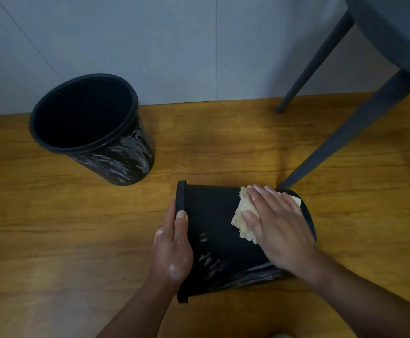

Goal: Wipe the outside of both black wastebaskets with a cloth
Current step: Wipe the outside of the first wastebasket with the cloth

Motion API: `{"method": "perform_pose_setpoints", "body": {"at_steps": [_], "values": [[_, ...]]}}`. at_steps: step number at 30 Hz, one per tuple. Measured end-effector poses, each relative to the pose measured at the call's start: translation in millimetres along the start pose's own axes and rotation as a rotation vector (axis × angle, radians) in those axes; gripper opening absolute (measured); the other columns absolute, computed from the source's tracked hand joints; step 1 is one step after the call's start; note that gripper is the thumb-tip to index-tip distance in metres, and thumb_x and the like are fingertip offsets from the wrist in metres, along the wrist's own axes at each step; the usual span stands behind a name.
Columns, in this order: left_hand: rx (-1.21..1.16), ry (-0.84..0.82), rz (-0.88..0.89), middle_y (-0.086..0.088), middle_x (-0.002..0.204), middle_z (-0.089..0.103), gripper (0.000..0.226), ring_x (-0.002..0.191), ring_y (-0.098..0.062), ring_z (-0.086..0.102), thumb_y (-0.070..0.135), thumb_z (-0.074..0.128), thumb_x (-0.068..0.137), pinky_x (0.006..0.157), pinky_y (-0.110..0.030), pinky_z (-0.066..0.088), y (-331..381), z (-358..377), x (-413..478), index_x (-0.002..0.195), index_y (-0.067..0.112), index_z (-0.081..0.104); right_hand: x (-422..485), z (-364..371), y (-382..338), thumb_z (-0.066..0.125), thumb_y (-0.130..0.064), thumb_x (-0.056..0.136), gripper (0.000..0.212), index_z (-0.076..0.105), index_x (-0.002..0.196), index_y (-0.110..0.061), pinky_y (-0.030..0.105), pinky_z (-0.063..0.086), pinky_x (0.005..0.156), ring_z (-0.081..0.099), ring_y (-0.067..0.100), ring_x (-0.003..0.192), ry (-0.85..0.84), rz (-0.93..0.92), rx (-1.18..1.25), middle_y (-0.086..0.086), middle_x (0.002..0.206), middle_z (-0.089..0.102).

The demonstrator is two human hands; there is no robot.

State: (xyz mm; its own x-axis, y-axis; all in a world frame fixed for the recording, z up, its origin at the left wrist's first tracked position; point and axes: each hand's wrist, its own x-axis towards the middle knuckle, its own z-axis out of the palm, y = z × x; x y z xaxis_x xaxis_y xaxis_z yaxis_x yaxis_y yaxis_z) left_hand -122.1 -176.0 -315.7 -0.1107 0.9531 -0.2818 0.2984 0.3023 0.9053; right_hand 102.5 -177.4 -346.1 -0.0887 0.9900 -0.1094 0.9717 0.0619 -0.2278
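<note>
A black wastebasket (211,215) lies on its side on the wooden floor, rim to the left, with white smears low on its wall. My left hand (172,250) grips its rim, thumb over the edge. My right hand (277,225) presses flat on a beige cloth (241,215) against the basket's upper side near its base. A second black wastebasket (126,154) stands upright at the left by the wall, its outside streaked with white smears.
Dark grey chair legs (340,140) stand at the right, one foot just behind the lying basket. The chair seat (394,32) overhangs the top right corner. A grey wall (174,45) runs behind, and bare wooden floor (52,228) lies to the left.
</note>
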Motion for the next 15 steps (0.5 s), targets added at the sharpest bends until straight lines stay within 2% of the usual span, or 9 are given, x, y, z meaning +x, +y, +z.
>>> {"method": "perform_pose_setpoints", "body": {"at_steps": [2, 4, 6, 7, 8, 10, 11, 13, 15], "values": [[0.028, -0.001, -0.004, 0.025, 0.114, 0.068, 0.045, 0.109, 0.006, 0.062, 0.046, 0.031, 0.105, 0.101, -0.036, 0.051, -0.4, 0.9, 0.2, 0.149, 0.045, 0.038, 4.3, 0.8, -16.8, 0.007, -0.057, 0.105, 0.07, 0.037, 0.155, -0.019, 0.045, 0.017, 0.124, 0.028, 0.021, 0.151, 0.035, 0.073, 0.038, 0.0, 0.16, 0.04], [0.058, 0.009, -0.007, 0.032, 0.102, 0.068, 0.046, 0.1, 0.012, 0.062, 0.045, 0.03, 0.105, 0.097, -0.033, 0.052, -0.7, 2.2, 0.4, 0.15, 0.045, 0.037, 9.3, 2.4, -44.2, 0.01, -0.055, 0.105, 0.067, 0.034, 0.156, -0.019, 0.047, 0.018, 0.123, 0.026, 0.025, 0.151, 0.037, 0.063, 0.057, 0.002, 0.16, 0.039], [0.071, 0.019, -0.004, 0.04, 0.086, 0.067, 0.042, 0.085, 0.021, 0.061, 0.04, 0.031, 0.106, 0.085, -0.017, 0.051, -2.8, 1.8, 0.4, 0.148, 0.044, 0.038, 10.0, 3.1, -73.7, 0.014, -0.053, 0.107, 0.063, 0.029, 0.157, -0.018, 0.049, 0.019, 0.123, 0.024, 0.027, 0.152, 0.029, -0.046, 0.061, 0.003, 0.163, 0.034], [0.061, 0.019, -0.014, 0.036, 0.081, 0.068, 0.039, 0.079, 0.021, 0.061, 0.037, 0.032, 0.107, 0.078, -0.012, 0.05, -4.1, 1.2, 0.7, 0.145, 0.045, 0.035, 7.8, 3.7, -85.8, 0.015, -0.052, 0.107, 0.062, 0.027, 0.158, -0.018, 0.05, 0.019, 0.123, 0.021, 0.027, 0.153, 0.019, -0.115, 0.052, 0.003, 0.164, 0.03], [0.039, 0.024, -0.029, 0.028, 0.083, 0.072, 0.039, 0.077, 0.017, 0.064, 0.037, 0.033, 0.107, 0.077, -0.013, 0.051, -4.5, 1.0, 0.9, 0.145, 0.045, 0.033, 4.6, 4.0, -94.0, 0.016, -0.053, 0.108, 0.062, 0.024, 0.159, -0.018, 0.051, 0.018, 0.123, 0.018, 0.026, 0.154, 0.003, -0.18, 0.038, 0.002, 0.165, 0.026], [0.013, 0.026, -0.031, 0.015, 0.09, 0.075, 0.039, 0.084, 0.005, 0.07, 0.038, 0.034, 0.107, 0.084, -0.03, 0.057, -4.1, 0.3, 1.8, 0.145, 0.042, 0.041, 0.2, 4.0, -96.0, 0.017, -0.055, 0.107, 0.064, 0.022, 0.159, -0.02, 0.05, 0.016, 0.124, 0.015, 0.023, 0.155, -0.013, -0.261, 0.032, 0.0, 0.167, 0.023], [0.016, 0.021, -0.017, 0.015, 0.091, 0.075, 0.04, 0.086, 0.0, 0.071, 0.038, 0.035, 0.107, 0.084, -0.035, 0.058, -4.0, -0.1, 2.3, 0.146, 0.038, 0.045, 0.5, 3.4, -90.7, 0.02, -0.057, 0.106, 0.065, 0.022, 0.16, -0.022, 0.049, 0.015, 0.125, 0.015, 0.021, 0.155, -0.017, -0.272, 0.04, -0.002, 0.167, 0.023], [0.04, 0.016, 0.015, 0.024, 0.095, 0.073, 0.04, 0.089, 0.001, 0.07, 0.035, 0.035, 0.107, 0.08, -0.024, 0.056, -4.8, 0.2, 3.6, 0.145, 0.035, 0.048, 5.5, 0.9, -71.8, 0.022, -0.059, 0.104, 0.065, 0.021, 0.16, -0.027, 0.047, 0.017, 0.125, 0.018, 0.018, 0.154, -0.036, -0.24, 0.037, -0.006, 0.165, 0.027], [0.044, 0.028, 0.016, 0.026, 0.099, 0.071, 0.039, 0.096, 0.004, 0.066, 0.037, 0.034, 0.107, 0.08, -0.016, 0.052, -3.9, 0.9, 4.5, 0.143, 0.041, 0.049, 16.7, -4.0, -47.2, 0.015, -0.062, 0.101, 0.067, 0.026, 0.158, -0.028, 0.044, 0.017, 0.124, 0.023, 0.018, 0.153, -0.054, -0.121, 0.035, -0.007, 0.163, 0.032]]}}
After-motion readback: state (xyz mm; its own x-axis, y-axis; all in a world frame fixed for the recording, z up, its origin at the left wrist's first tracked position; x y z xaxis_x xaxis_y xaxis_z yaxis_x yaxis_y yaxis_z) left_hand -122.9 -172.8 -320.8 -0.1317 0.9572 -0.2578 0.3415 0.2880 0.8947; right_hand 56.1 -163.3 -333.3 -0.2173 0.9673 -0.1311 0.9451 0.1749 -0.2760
